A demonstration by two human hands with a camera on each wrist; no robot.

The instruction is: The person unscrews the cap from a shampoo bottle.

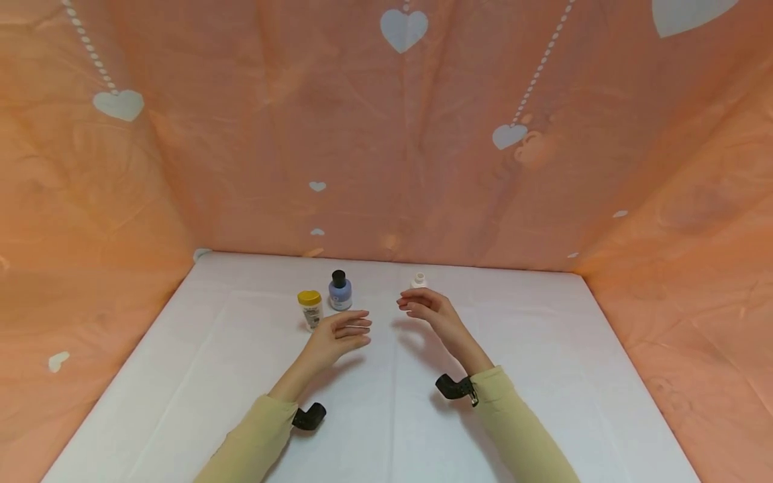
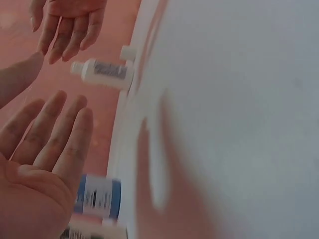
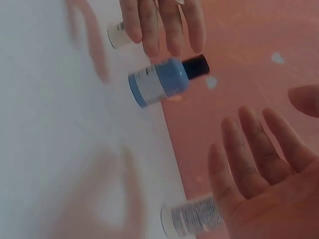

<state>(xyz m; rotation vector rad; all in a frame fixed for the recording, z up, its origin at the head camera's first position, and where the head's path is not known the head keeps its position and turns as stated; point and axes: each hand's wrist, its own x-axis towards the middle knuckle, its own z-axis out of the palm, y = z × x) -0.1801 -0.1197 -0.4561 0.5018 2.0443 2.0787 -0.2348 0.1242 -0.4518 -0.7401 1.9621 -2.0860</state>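
Note:
My left hand (image 1: 337,339) hovers over the white table with its fingers extended and holds nothing. Just beyond it stand a white container with a yellow lid (image 1: 311,299) and a blue bottle with a black cap (image 1: 340,295). Farther right, my right hand (image 1: 439,318) is raised with relaxed fingers, its palm bare in the right wrist view. Behind that hand is a white bottle (image 1: 419,280), partly covered by the fingers in the head view. The left wrist view shows this bottle upright with a printed label, and a small white cap-like piece (image 2: 128,53) next to it.
Orange cloth (image 1: 362,134) with pale hearts hangs along the back and both sides of the table (image 1: 531,376). Black wrist cameras (image 1: 311,417) sit at both sleeve cuffs. The hands cast shadows on the tabletop.

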